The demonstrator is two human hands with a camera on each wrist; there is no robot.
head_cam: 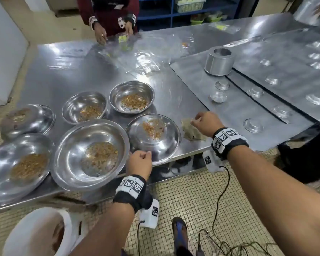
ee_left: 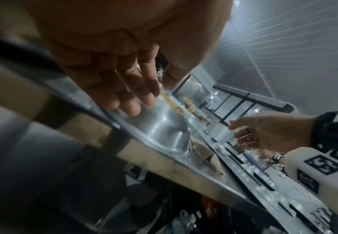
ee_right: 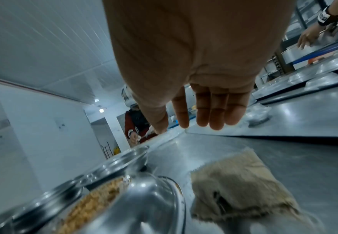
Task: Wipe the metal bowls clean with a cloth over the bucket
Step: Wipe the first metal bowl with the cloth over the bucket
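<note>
Bowls of steel crowd the lower left of the head view, most with brown food scraps in them, on the shiny metal table (head_cam: pixel 78 65). My left hand (head_cam: pixel 139 162) is at the near rim of the scrap-speckled bowl (head_cam: pixel 153 137) at the table's front edge; the left wrist view shows my fingers (ee_left: pixel 124 88) relaxed and extended over that rim, thumb beside it, gripping nothing that I can make out. My right hand (head_cam: pixel 206 122) hovers above the beige cloth (head_cam: pixel 191 130), which lies flat on the table just right of that bowl; in the right wrist view the fingers (ee_right: pixel 214 110) hang straight and loose, apart from the cloth (ee_right: pixel 236 186). A white bucket (head_cam: pixel 42 231) stands on the tiled floor at the lower left, below the table edge. At the top of the frame another person's hands (head_cam: pixel 100 33) work at the far side of the table.
</note>
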